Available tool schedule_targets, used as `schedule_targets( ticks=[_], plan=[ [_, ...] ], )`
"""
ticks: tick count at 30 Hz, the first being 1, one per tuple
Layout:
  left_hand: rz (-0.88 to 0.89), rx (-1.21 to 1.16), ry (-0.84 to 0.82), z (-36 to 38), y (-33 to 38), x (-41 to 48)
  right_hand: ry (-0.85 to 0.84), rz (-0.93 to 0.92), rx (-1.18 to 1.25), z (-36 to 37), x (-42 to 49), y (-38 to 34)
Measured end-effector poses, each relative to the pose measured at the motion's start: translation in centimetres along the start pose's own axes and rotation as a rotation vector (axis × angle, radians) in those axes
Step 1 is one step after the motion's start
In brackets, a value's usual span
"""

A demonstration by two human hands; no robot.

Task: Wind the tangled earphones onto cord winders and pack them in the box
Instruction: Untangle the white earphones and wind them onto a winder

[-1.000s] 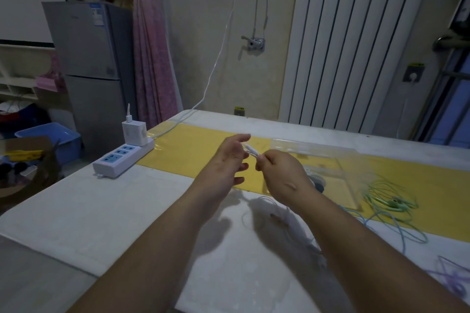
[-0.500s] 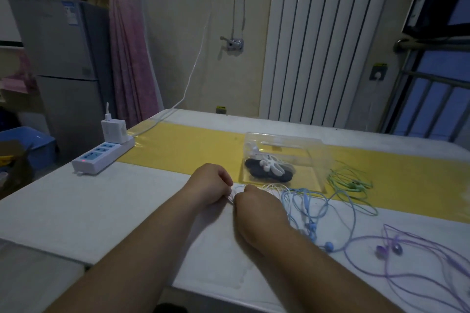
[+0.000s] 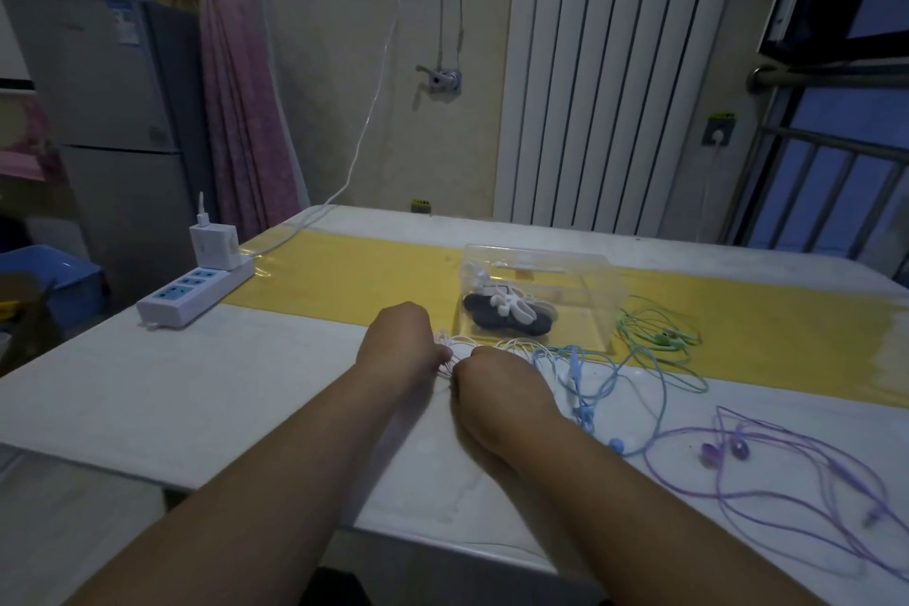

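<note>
The white earphones [image 3: 511, 343] lie on the counter [image 3: 196, 384] just in front of the clear box [image 3: 590, 271], and their cord is gathered between the left hand [image 3: 401, 344] and the right hand [image 3: 497, 389]. The two hands are held knuckles-up and almost touching. The fingers [image 3: 435, 352] of both hands are curled under and closed on the white cord, but the fingertips are hidden, so the exact pinch cannot be told. No winder is seen in either hand. The cord winders [image 3: 509, 308], white and dark, are inside the box. The step in hand is therefore judged to be the freeing of the white set before it is wound. Its loops are crossed with those of the blue earphones [image 3: 575, 369] just beside the right hand, so the cord should be drawn out slowly. One end should be followed through the fingers and not pulled, as a knot is likely to be tightened by a hard tug. The blue set should be held down or lifted clear if it is dragged along. The green earphones [image 3: 659, 340] and purple earphones [image 3: 738, 448] lie well apart to the right and need not be disturbed. A winder should be taken from the box once the white cord runs free.
</note>
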State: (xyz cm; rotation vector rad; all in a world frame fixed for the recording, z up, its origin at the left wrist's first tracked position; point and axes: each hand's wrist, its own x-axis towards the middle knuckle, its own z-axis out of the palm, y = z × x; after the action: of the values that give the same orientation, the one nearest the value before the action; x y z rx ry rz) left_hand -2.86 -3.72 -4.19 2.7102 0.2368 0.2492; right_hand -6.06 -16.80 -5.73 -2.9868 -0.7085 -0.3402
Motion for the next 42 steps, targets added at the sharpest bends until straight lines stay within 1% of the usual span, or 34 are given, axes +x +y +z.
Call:
schedule_targets(
  ticks=[5, 10, 14, 19, 23, 26, 28, 31, 34, 36, 38, 42],
  plan=[
    [0.011, -0.144, -0.062, 0.1, 1.1, 0.2, 0.05, 0.018, -0.015, 0.1, -0.2, 0.7],
    [0.051, -0.198, -0.108, 0.2, 2.6, 0.5, 0.111, 0.075, 0.059, -0.3, -0.9, 1.7],
    [0.071, -0.255, -0.109, 0.7, 3.4, 0.4, 0.104, 0.084, 0.03, -0.9, -1.7, 2.9],
    [0.082, -0.337, -0.136, 1.2, 5.3, 0.7, 0.142, 0.078, 0.018, -1.3, -2.5, 3.3],
    [0.132, -0.249, -0.133, 1.1, 7.0, 0.5, 0.249, 0.038, -0.026, -1.0, -2.3, 3.5],
    [0.107, -0.221, -0.138, 1.6, 7.1, 1.0, 0.234, 0.036, -0.151, -0.9, -2.2, 3.7],
    [0.099, -0.219, -0.128, 2.0, 6.7, 1.0, 0.26, 0.032, -0.155, -0.9, -2.2, 3.9],
    [0.101, -0.201, -0.098, 2.3, 6.4, 0.9, 0.251, 0.016, -0.082, -1.8, -2.5, 4.0],
    [0.092, -0.166, -0.072, 1.8, 6.2, 0.7, 0.255, 0.025, 0.073, -2.7, -2.6, 4.2],
    [0.083, -0.185, -0.101, 1.3, 6.0, 0.7, 0.25, 0.054, 0.202, -3.0, -2.2, 4.4],
    [0.084, -0.234, -0.152, 0.8, 5.8, 0.8, 0.219, 0.123, 0.31, -3.2, -1.8, 4.7],
    [0.03, -0.334, -0.203, -0.1, 5.2, 1.1, 0.197, 0.211, 0.374, -3.5, -1.1, 5.2]
  ],
)
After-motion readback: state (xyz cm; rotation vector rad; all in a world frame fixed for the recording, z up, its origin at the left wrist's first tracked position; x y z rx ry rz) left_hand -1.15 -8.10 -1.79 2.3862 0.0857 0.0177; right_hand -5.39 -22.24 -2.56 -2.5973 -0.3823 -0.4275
